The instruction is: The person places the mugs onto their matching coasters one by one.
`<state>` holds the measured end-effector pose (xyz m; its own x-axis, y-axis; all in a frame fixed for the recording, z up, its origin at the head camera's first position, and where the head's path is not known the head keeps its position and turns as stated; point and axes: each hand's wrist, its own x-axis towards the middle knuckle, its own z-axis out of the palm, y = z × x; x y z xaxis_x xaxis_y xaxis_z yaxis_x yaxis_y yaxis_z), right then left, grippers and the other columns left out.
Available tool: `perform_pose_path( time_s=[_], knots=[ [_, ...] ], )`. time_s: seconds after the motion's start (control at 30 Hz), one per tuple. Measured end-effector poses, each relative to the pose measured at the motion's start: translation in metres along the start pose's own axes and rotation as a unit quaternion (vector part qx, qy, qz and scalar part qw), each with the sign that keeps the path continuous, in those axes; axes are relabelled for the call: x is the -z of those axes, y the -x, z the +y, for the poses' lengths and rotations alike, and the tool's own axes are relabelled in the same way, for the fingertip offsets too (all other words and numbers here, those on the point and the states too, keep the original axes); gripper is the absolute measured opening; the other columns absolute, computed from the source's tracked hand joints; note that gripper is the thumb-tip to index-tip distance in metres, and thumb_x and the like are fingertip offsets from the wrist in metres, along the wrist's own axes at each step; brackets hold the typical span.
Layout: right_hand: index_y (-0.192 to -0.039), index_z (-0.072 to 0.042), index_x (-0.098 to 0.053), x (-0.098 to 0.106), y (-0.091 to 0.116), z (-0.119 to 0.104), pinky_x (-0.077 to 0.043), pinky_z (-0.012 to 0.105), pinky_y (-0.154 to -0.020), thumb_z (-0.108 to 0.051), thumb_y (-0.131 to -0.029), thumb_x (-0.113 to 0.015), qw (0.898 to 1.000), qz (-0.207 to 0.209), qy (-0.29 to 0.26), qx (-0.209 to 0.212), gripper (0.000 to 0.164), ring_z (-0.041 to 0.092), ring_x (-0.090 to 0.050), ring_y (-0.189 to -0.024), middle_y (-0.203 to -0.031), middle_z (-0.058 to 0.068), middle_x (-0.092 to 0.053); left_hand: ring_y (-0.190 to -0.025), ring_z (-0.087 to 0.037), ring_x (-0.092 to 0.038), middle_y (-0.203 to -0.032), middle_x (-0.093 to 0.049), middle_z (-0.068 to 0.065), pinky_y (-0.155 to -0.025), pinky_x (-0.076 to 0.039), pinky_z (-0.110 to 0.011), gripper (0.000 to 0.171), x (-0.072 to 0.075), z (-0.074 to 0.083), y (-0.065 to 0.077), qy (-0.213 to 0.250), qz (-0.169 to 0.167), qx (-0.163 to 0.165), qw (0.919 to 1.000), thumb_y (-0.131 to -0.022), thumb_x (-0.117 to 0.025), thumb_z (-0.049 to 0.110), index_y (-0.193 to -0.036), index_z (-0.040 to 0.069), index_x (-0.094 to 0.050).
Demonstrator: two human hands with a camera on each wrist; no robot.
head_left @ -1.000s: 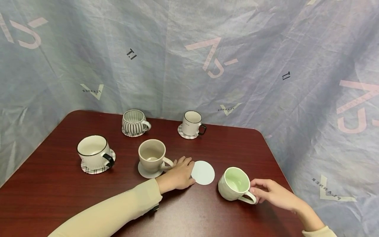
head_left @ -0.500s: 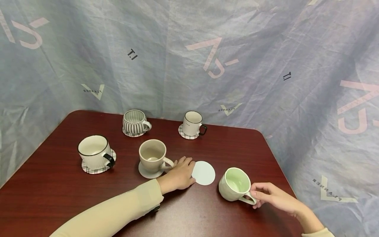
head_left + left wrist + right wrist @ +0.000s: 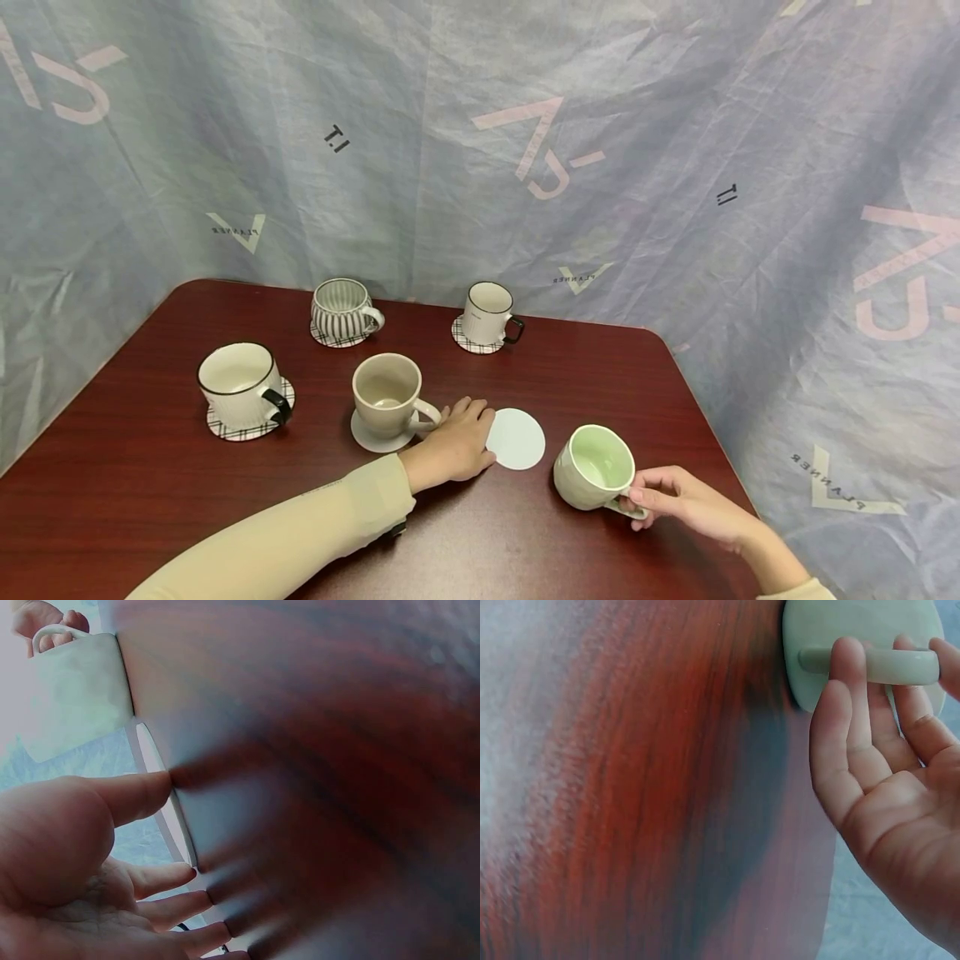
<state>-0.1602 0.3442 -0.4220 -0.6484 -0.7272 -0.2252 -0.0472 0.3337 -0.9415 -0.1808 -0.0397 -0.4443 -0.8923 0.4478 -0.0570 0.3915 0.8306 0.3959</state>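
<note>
My left hand (image 3: 453,442) lies palm down on the table with fairly straight fingers, at the left edge of a round white coaster (image 3: 519,439). Its thumb (image 3: 139,796) and forefinger touch the coaster's edge in the left wrist view. Right of the coaster stands a pale green mug (image 3: 592,468), upright and seemingly on the bare table. My right hand (image 3: 697,506) holds that mug by its handle (image 3: 900,666), fingers curled through and under it, thumb against its outer side. Close to my left fingers is the handle of a beige mug (image 3: 385,400) on a white coaster (image 3: 371,438).
A black-rimmed white mug (image 3: 236,387) sits on a checked coaster at the left. Behind are a striped mug (image 3: 340,310) and a white mug with a black handle (image 3: 483,317), both on checked coasters. A grey printed cloth (image 3: 420,150) hangs behind the dark red table (image 3: 600,358).
My right fingers and thumb have closed further around the green mug's handle, shifting slightly left and down. My left hand, the coaster and the mugs look unmoved.
</note>
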Motion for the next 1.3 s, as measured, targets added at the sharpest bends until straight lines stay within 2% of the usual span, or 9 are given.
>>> perform_pose_path(
  time_s=[0.17,0.27,0.37,0.47,0.67,0.9,1.13,1.3],
  knots=[
    [-0.113,0.013,-0.065,-0.002,0.0,0.005,-0.062,0.041,-0.089,-0.001,-0.113,-0.039,0.997,-0.025,-0.071,0.013,0.03,0.033,-0.077,-0.098,-0.109,0.026,-0.071,-0.152,-0.045,-0.037,-0.158,-0.046,-0.021,-0.121,-0.035,-0.065,0.063,0.0,0.0,0.0,-0.004,0.0,-0.001,1.0,-0.1,-0.075,0.03,-0.149,0.0,-0.051],
    [-0.108,0.019,-0.059,-0.003,0.0,0.007,-0.062,0.042,-0.091,-0.001,-0.113,-0.037,0.994,-0.039,-0.104,0.022,0.03,0.034,-0.077,-0.101,-0.11,0.019,-0.073,-0.152,-0.045,-0.037,-0.158,-0.046,-0.022,-0.121,-0.035,-0.065,0.063,0.0,0.0,-0.001,-0.003,0.0,-0.002,1.0,-0.1,-0.075,0.03,-0.149,-0.001,-0.051],
    [-0.102,0.021,-0.052,-0.003,-0.001,0.009,-0.061,0.043,-0.092,-0.001,-0.114,-0.035,0.992,-0.048,-0.116,0.031,0.03,0.037,-0.076,-0.102,-0.108,0.011,-0.073,-0.152,-0.045,-0.037,-0.158,-0.046,-0.022,-0.12,-0.035,-0.066,0.062,0.0,-0.001,0.0,-0.004,0.002,-0.002,1.0,-0.1,-0.075,0.029,-0.149,-0.001,-0.051],
    [-0.101,0.02,-0.052,-0.003,-0.002,0.01,-0.061,0.045,-0.095,-0.001,-0.114,-0.034,0.992,-0.047,-0.113,0.03,0.03,0.037,-0.075,-0.102,-0.104,0.01,-0.072,-0.151,-0.045,-0.038,-0.157,-0.047,-0.021,-0.12,-0.035,-0.065,0.062,-0.001,-0.001,0.0,-0.007,0.002,-0.002,1.0,-0.1,-0.075,0.03,-0.149,0.0,-0.051],
    [-0.101,0.021,-0.054,-0.003,-0.003,0.007,-0.06,0.044,-0.095,0.0,-0.115,-0.032,0.993,-0.024,-0.103,0.049,0.033,0.031,-0.073,-0.101,-0.099,0.024,-0.067,-0.151,-0.045,-0.038,-0.157,-0.047,-0.021,-0.12,-0.036,-0.065,0.062,-0.001,-0.001,0.0,-0.015,0.001,-0.003,0.9999,-0.1,-0.075,0.031,-0.149,0.0,-0.051],
    [-0.101,0.022,-0.053,-0.002,-0.006,-0.001,-0.06,0.039,-0.096,-0.001,-0.115,-0.033,0.994,0.021,-0.094,0.047,0.033,0.029,-0.074,-0.101,-0.1,0.005,-0.068,-0.151,-0.045,-0.039,-0.157,-0.048,-0.021,-0.119,-0.037,-0.065,0.062,-0.002,0.0,0.0,-0.016,0.005,-0.004,0.9999,-0.1,-0.075,0.031,-0.148,-0.001,-0.052],
    [-0.097,0.018,-0.054,-0.003,-0.012,-0.014,-0.061,0.038,-0.094,-0.002,-0.115,-0.036,0.994,0.068,-0.066,0.056,0.033,0.029,-0.075,-0.098,-0.095,0.008,-0.067,-0.151,-0.045,-0.038,-0.157,-0.047,-0.022,-0.12,-0.037,-0.065,0.063,-0.002,-0.001,0.0,-0.015,0.005,-0.006,0.9999,-0.1,-0.075,0.031,-0.149,-0.001,-0.051],
    [-0.096,0.017,-0.053,-0.003,-0.02,-0.023,-0.061,0.039,-0.094,-0.003,-0.115,-0.037,0.993,0.085,-0.045,0.066,0.032,0.034,-0.075,-0.097,-0.095,0.008,-0.066,-0.151,-0.045,-0.039,-0.157,-0.047,-0.021,-0.12,-0.037,-0.065,0.064,-0.002,-0.001,0.0,-0.013,0.006,-0.004,0.9999,-0.099,-0.075,0.03,-0.15,-0.001,-0.051]
  ],
)
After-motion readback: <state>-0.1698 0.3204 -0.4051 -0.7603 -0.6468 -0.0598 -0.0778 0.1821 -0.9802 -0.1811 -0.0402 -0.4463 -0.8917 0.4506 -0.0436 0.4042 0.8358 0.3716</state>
